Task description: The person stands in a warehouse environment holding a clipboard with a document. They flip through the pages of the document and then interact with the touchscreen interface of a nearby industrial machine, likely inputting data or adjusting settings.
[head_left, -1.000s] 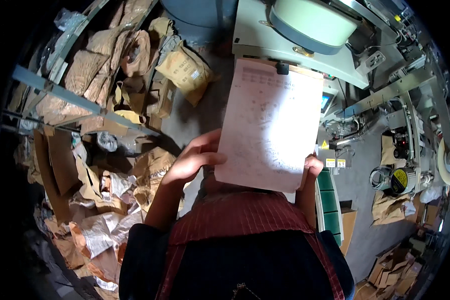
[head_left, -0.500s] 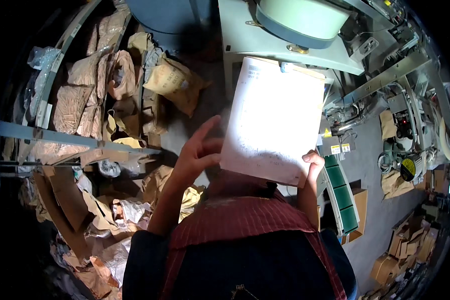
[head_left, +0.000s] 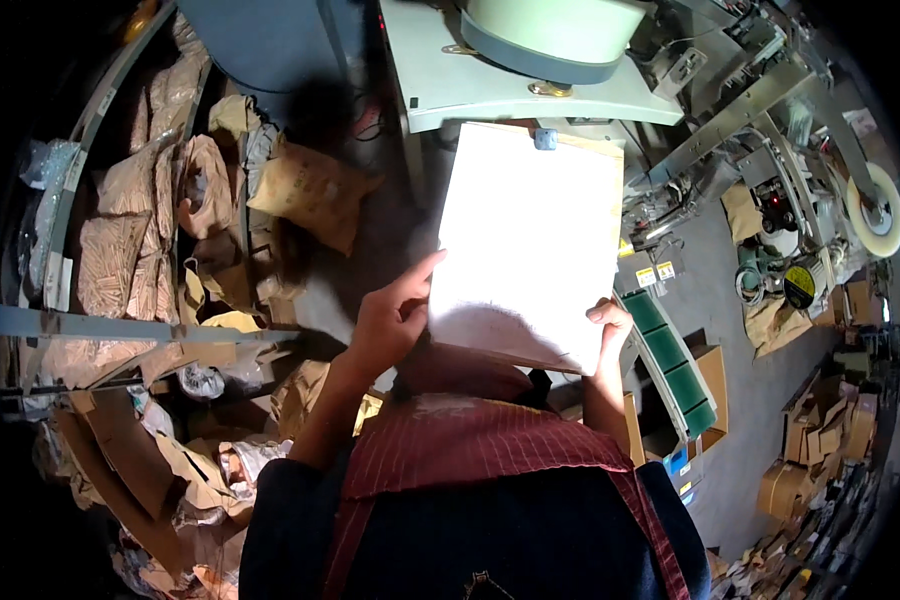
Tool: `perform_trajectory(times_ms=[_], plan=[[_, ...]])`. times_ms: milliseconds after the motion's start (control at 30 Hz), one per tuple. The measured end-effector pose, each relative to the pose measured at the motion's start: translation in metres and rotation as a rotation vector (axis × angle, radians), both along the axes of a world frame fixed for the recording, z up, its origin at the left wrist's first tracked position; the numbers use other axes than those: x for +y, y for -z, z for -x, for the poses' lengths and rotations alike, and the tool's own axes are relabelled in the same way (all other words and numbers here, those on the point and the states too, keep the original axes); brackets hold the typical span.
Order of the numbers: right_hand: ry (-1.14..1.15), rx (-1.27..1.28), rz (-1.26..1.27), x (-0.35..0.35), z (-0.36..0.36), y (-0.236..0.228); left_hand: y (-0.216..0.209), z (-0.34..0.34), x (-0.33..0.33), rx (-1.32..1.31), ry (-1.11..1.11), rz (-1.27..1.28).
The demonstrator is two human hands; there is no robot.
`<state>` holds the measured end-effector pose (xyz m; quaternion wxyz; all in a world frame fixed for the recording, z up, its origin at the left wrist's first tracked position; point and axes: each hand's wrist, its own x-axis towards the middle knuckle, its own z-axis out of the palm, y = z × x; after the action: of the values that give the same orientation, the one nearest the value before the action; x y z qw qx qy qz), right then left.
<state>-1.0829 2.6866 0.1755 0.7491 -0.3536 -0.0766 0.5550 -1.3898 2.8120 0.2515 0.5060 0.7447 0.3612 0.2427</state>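
Note:
A clipboard with white sheets under a small blue-grey clip is held in front of my chest. Bright light washes out most of the top sheet, and a shadow falls across its lower part. My right hand is closed on the board's lower right corner, thumb on top. At the left edge is my left hand, holding nothing. Its index finger stretches to the edge of the sheets and the other fingers are partly bent; whether the fingertip touches the paper I cannot tell.
Beyond the clipboard stands a white machine table bearing a pale round bowl. Shelves with bagged brown parts line the left, above crumpled paper and cardboard. A green conveyor and machinery are on the right.
My left hand has come closer to the sheets' left edge, its fingers less spread. The view has shifted, moving the surroundings mostly leftward. My right hand keeps its grip on the clipboard.

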Motion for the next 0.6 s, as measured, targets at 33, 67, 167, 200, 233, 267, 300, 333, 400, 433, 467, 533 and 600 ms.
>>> perform_trajectory(times_ms=[33, 67, 167, 200, 233, 267, 300, 333, 400, 433, 467, 533, 600], plan=[[0.026, -0.008, -0.001, -0.005, -0.002, 0.004, 0.001, -0.001, 0.0, -0.012, 0.016, -0.017], [0.05, -0.008, -0.01, -0.01, -0.004, 0.008, 0.004, -0.002, 0.001, -0.024, 0.033, -0.035], [0.103, 0.023, -0.057, -0.014, 0.018, -0.026, 0.006, -0.001, 0.001, -0.035, 0.07, -0.066], [0.101, 0.024, -0.063, -0.019, 0.016, -0.021, 0.005, -0.003, 0.001, -0.039, 0.093, -0.064], [0.095, 0.025, -0.065, -0.024, 0.012, -0.011, 0.003, -0.004, 0.002, -0.042, 0.112, -0.059], [0.089, 0.027, -0.067, -0.028, 0.008, -0.003, 0.002, -0.005, 0.002, -0.065, 0.127, -0.087], [0.093, 0.021, -0.078, -0.032, 0.006, 0.004, 0.002, -0.007, 0.004, -0.09, 0.142, -0.114], [0.097, 0.015, -0.089, -0.034, 0.005, 0.01, 0.002, -0.009, 0.005, -0.115, 0.157, -0.14], [0.112, 0.021, -0.107, -0.04, 0.003, 0.016, 0.002, -0.014, 0.007, -0.151, 0.166, -0.207], [0.123, 0.033, -0.114, -0.042, 0.004, 0.017, 0.001, -0.016, 0.008, -0.169, 0.169, -0.24], [0.134, 0.045, -0.12, -0.044, 0.006, 0.017, 0.0, -0.018, 0.009, -0.163, 0.185, -0.247], [0.11, 0.055, -0.154, -0.045, 0.01, 0.009, -0.004, -0.017, 0.01, -0.143, 0.205, -0.267], [0.112, 0.063, -0.162, -0.048, 0.011, 0.01, -0.008, -0.019, 0.012, -0.134, 0.224, -0.307]])
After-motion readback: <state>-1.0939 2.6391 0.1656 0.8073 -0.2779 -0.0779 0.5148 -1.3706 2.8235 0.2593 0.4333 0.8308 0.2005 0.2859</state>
